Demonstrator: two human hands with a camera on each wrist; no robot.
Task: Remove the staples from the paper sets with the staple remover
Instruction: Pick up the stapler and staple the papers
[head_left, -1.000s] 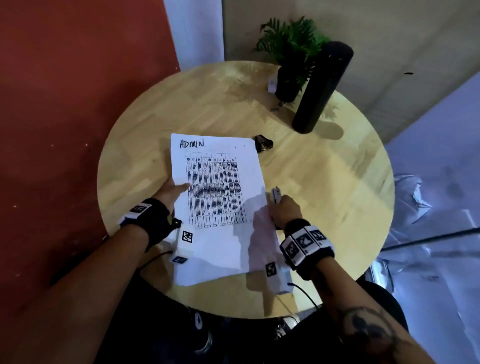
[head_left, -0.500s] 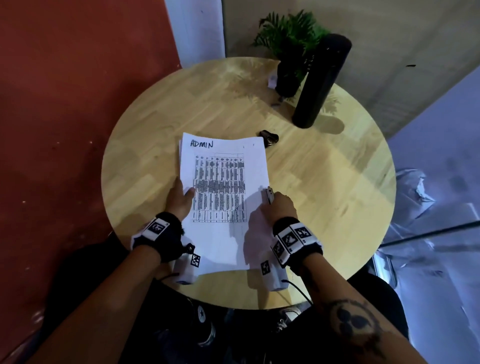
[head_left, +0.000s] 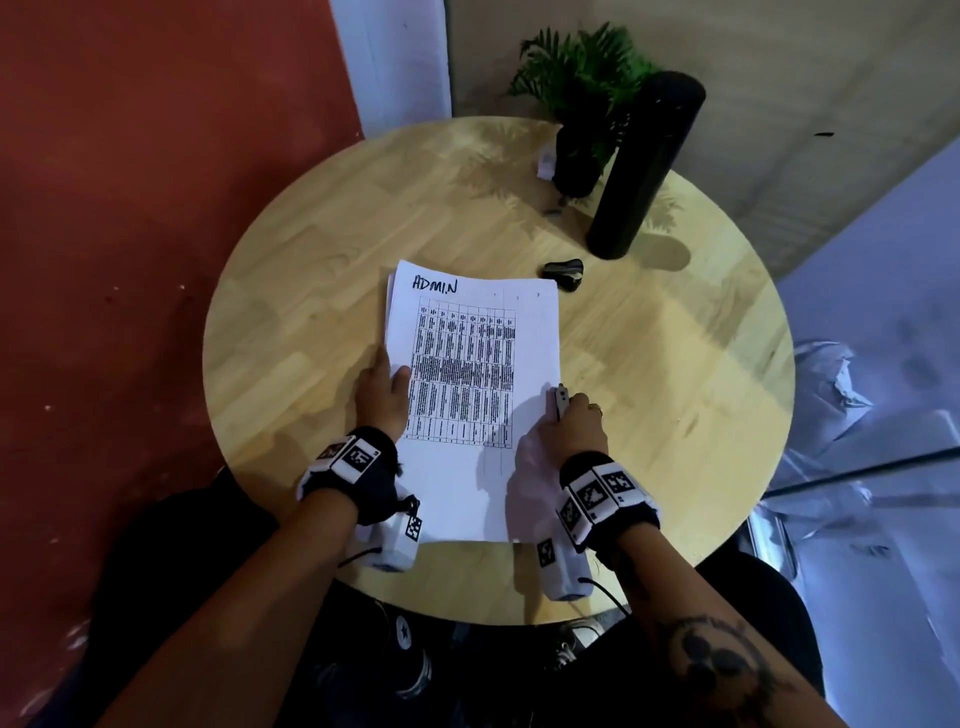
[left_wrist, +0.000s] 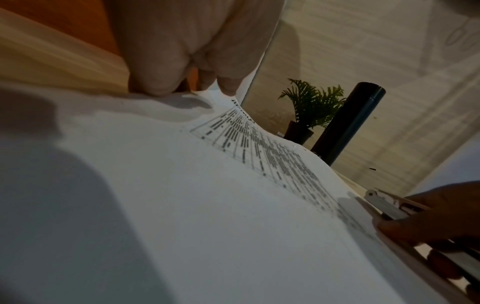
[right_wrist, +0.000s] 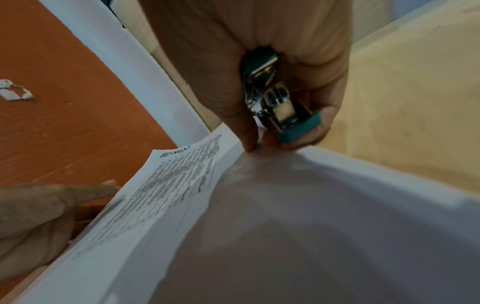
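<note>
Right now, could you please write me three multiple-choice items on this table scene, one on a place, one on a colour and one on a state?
1. Where is the small black object?
A. beyond the paper stack's far right corner
B. on the stack
C. in the left hand

2. What colour are the staple remover's plastic parts?
A. red
B. teal
C. yellow

3. What is the right hand doing?
A. lying flat and empty
B. holding the staple remover
C. lifting the plant

Key: 1 A, it lies on the table past the paper stack. 2 B, the right wrist view shows teal. 3 B, its fingers curl round the tool.
</note>
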